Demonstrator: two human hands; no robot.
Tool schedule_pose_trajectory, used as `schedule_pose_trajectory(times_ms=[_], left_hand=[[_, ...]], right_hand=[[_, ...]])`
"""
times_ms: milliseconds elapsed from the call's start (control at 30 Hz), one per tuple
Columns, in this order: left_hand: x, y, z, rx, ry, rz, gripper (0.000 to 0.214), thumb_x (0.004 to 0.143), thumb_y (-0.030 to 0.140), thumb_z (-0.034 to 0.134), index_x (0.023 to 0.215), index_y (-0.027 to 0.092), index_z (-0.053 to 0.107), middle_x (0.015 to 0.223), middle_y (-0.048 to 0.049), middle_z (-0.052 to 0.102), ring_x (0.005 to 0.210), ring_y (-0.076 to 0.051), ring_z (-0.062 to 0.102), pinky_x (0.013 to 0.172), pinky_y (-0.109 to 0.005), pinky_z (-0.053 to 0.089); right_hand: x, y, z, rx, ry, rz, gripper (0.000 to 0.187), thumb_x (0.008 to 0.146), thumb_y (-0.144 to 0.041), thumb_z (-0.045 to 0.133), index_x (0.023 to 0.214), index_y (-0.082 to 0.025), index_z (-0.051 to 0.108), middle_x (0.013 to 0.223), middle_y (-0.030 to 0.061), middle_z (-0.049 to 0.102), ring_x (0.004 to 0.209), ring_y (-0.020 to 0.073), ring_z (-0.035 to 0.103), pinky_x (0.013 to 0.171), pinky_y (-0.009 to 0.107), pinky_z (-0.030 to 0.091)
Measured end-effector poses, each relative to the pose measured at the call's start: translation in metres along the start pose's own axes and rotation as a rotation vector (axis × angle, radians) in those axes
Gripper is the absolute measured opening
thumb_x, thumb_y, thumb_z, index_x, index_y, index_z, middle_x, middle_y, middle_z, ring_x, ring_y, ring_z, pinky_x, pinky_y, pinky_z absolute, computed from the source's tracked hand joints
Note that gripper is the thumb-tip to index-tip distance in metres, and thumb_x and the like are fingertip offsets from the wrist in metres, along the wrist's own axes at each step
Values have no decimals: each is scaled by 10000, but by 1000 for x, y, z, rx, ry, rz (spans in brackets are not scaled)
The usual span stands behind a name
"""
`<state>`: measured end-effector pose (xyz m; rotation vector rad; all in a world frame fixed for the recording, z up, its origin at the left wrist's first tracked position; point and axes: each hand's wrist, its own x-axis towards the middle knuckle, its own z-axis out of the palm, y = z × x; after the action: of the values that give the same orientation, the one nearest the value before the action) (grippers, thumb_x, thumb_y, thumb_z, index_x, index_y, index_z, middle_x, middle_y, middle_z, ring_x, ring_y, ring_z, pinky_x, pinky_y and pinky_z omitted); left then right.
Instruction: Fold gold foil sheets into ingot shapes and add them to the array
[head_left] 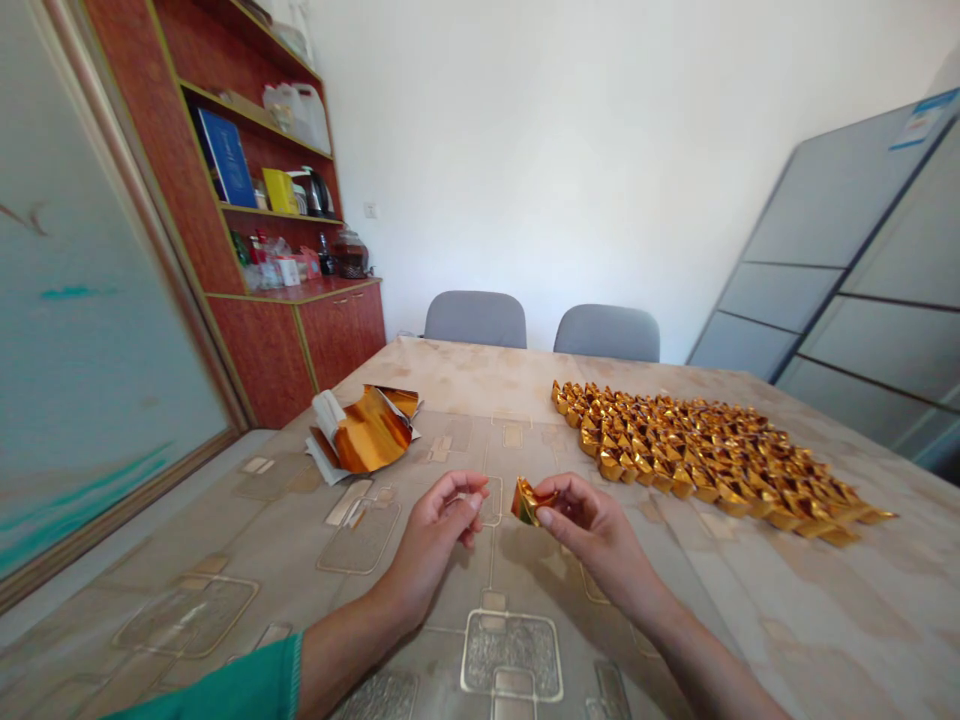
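My right hand pinches a folded gold-foil paper ingot between thumb and fingers, just above the table. Facing it across a small gap, my left hand has its fingers curled in and the thumb against them, with nothing visible in its grip. Beyond the left hand lies a stack of gold foil paper sheets, curled, with pale backs showing at the edges. To the right, many finished gold paper ingots sit packed together in rows on the table.
A patterned cloth covers the table. Two grey chairs stand at its far side. At the left are a sliding glass door and a reddish wooden cabinet holding bottles and boxes. A grey panelled cabinet stands at the right.
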<state>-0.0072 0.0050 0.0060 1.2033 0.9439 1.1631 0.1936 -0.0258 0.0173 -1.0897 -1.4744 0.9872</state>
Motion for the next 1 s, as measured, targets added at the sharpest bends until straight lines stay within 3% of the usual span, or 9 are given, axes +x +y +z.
schedule_pose_trajectory(times_ms=[167, 300, 400, 533, 633, 700, 800, 1000], left_hand=[[1, 3, -4, 15, 44, -18, 275, 744, 334, 682, 963, 170, 660, 867, -11, 632, 604, -97, 480, 555, -211, 398], [1, 5, -6, 26, 55, -28, 248, 729, 328, 682, 921, 172, 663, 817, 8, 608, 603, -95, 468, 558, -206, 391], [1, 4, -6, 34, 51, -47, 243, 722, 324, 684, 913, 173, 666, 769, 20, 591, 596, -96, 463, 556, -204, 382], [1, 3, -5, 45, 29, -65, 238, 716, 330, 691, 894, 173, 673, 707, 25, 579, 586, -105, 467, 546, -207, 373], [1, 3, -5, 57, 30, -62, 236, 710, 337, 706, 881, 176, 679, 701, 24, 582, 590, -110, 474, 552, -208, 379], [1, 3, -6, 61, 36, -62, 239, 708, 343, 717, 879, 180, 684, 713, 24, 589, 594, -110, 475, 556, -206, 384], [2, 1, -7, 63, 39, -71, 248, 698, 352, 730, 871, 182, 682, 710, 27, 587, 592, -109, 473, 551, -202, 381], [5, -2, -9, 69, 30, -83, 274, 710, 361, 734, 901, 172, 678, 665, 31, 565, 583, -109, 464, 540, -198, 375]], right_hand=[[1, -15, -29, -143, 132, -50, 269, 782, -391, 691, 979, -214, 641, 811, 21, 661, 649, 157, 564, 591, 280, 450], [-11, -13, -72, -318, 210, -22, 274, 743, -387, 700, 948, -208, 677, 844, 41, 691, 670, 172, 597, 627, 303, 495], [-37, 4, -124, -514, 310, 51, 285, 725, -430, 695, 904, -210, 715, 775, 48, 713, 650, 201, 624, 592, 312, 502], [-89, 23, -214, -708, 506, 144, 351, 674, -512, 694, 875, -229, 749, 815, 82, 765, 669, 268, 691, 583, 353, 520], [-124, 21, -276, -918, 735, 221, 319, 611, -536, 715, 782, -270, 752, 732, 76, 766, 617, 334, 692, 528, 407, 488], [-137, 14, -306, -984, 845, 382, 251, 593, -517, 740, 719, -301, 749, 654, 79, 745, 566, 339, 674, 494, 409, 453], [-142, 8, -328, -1014, 949, 530, 168, 580, -461, 780, 592, -309, 709, 611, 95, 718, 512, 326, 639, 475, 403, 416], [-126, 19, -326, -993, 952, 529, 229, 636, -487, 733, 563, -282, 660, 505, 67, 627, 451, 287, 568, 490, 390, 387]])
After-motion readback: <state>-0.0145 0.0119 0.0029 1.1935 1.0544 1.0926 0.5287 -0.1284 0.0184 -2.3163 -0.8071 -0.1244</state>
